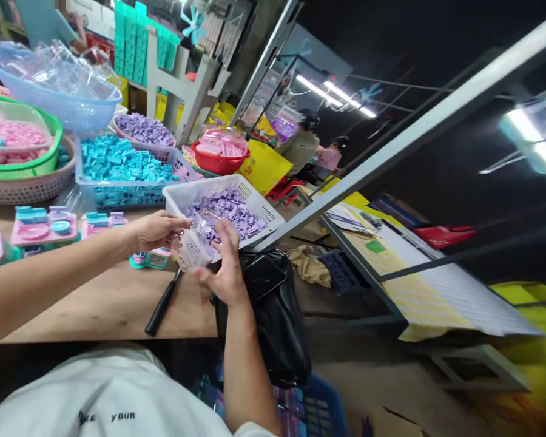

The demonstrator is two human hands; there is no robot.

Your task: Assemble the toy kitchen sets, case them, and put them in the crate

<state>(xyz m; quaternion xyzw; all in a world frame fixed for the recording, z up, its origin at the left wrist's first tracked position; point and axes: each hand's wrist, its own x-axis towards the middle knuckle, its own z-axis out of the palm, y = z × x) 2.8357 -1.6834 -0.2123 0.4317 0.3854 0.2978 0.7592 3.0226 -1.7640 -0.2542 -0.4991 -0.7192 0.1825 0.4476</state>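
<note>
A clear plastic piece (195, 250), its exact kind hard to make out, is pinched at its upper left side by the fingers of my left hand (161, 229). My right hand (227, 264) is at the piece's right side, slightly blurred, with thumb and fingers apart; whether it touches the piece is unclear. Behind both hands is a white basket (175, 200) holding many small purple plastic parts (230, 209). Below the clear piece, a black-handled tool (164, 303) lies on the wooden table (95, 303), its tip hidden.
Pink-and-teal toy sets (45, 230) stand along the table's left. Farther back are a basin of clear parts (73, 106), a bin of blue parts (118, 164) and a red bowl (218, 162). A black bag (277, 321) hangs at the table's right edge by a slanted metal post (346, 188).
</note>
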